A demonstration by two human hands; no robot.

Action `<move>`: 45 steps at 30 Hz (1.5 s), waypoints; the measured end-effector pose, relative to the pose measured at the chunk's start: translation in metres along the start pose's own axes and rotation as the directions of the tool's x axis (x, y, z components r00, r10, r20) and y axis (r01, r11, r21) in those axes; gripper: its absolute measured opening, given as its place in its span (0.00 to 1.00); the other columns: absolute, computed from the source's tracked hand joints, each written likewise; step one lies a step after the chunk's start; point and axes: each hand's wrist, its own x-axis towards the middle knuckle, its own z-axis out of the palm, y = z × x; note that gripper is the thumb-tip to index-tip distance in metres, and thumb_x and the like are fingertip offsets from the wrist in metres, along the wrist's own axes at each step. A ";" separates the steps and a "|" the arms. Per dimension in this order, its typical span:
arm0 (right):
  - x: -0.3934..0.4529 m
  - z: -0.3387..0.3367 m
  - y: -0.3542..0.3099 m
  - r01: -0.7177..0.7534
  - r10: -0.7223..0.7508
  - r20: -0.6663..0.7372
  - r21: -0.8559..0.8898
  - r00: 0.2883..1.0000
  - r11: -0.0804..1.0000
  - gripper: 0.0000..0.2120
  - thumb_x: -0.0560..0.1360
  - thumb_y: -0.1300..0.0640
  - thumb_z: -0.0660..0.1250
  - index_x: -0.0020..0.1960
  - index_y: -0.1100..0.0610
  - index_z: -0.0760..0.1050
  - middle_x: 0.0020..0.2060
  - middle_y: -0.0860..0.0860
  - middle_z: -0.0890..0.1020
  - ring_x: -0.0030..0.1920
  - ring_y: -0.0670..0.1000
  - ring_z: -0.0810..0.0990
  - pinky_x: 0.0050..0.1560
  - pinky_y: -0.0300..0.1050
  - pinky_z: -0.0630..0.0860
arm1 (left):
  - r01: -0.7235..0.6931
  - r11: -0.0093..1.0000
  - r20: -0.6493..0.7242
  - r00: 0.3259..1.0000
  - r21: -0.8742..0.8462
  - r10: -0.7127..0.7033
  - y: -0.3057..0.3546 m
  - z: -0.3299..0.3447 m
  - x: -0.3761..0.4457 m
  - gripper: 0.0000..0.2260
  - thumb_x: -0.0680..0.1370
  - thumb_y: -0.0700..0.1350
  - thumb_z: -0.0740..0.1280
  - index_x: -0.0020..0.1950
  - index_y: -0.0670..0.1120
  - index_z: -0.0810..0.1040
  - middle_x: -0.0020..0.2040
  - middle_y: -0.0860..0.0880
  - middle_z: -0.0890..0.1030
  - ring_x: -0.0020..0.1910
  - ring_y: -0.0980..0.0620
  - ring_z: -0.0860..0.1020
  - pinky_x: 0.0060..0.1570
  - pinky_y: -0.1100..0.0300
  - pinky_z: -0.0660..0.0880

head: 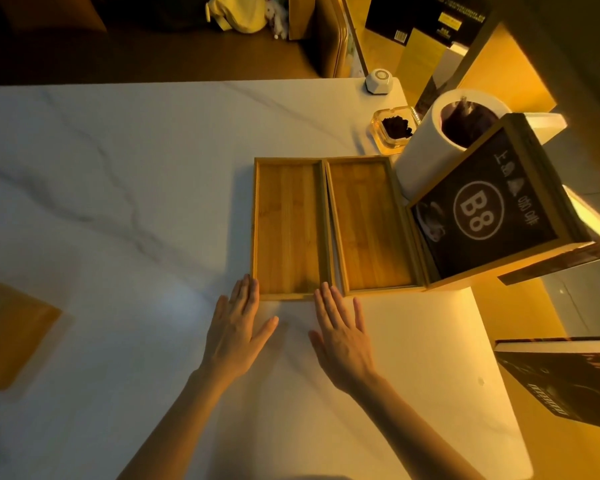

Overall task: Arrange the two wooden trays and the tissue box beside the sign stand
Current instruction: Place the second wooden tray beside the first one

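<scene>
1. Two flat wooden trays lie side by side on the white marble table point(118, 188): the left brown tray point(289, 227) and the right brown tray point(369, 223).
2. The left hand point(237, 328) and right hand point(340, 331) lie flat, fingers spread, holding nothing, fingertips at the trays' near edges.
3. One black "B8" sign stand point(489, 211) touches the right tray.
</scene>
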 end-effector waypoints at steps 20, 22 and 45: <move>-0.003 -0.002 0.020 -0.023 0.018 0.084 0.049 0.996 0.999 0.32 0.75 0.38 0.35 0.72 0.52 0.56 0.71 0.54 0.63 0.71 0.57 0.58 0.69 0.51 0.39 | 0.012 0.999 0.021 1.000 -0.037 -0.011 0.014 0.008 -0.003 0.43 0.65 0.72 0.31 0.73 0.46 0.44 0.76 0.44 0.51 0.75 0.48 0.50 0.72 0.48 0.51; -0.004 -0.003 0.018 -0.030 0.025 0.085 0.051 0.996 0.998 0.31 0.76 0.38 0.36 0.72 0.52 0.56 0.71 0.53 0.60 0.71 0.57 0.58 0.69 0.50 0.39 | 0.011 0.999 0.024 1.000 -0.035 -0.010 0.012 0.009 -0.002 0.43 0.65 0.72 0.32 0.73 0.46 0.43 0.76 0.44 0.51 0.75 0.48 0.50 0.72 0.48 0.51; -0.004 -0.018 0.010 -0.042 0.024 0.177 0.099 0.984 0.994 0.32 0.78 0.44 0.52 0.74 0.57 0.43 0.75 0.55 0.46 0.73 0.56 0.38 0.71 0.53 0.35 | -0.013 0.998 0.095 0.995 0.060 0.007 0.021 0.001 -0.009 0.39 0.70 0.68 0.41 0.73 0.44 0.46 0.76 0.44 0.47 0.75 0.45 0.52 0.71 0.44 0.60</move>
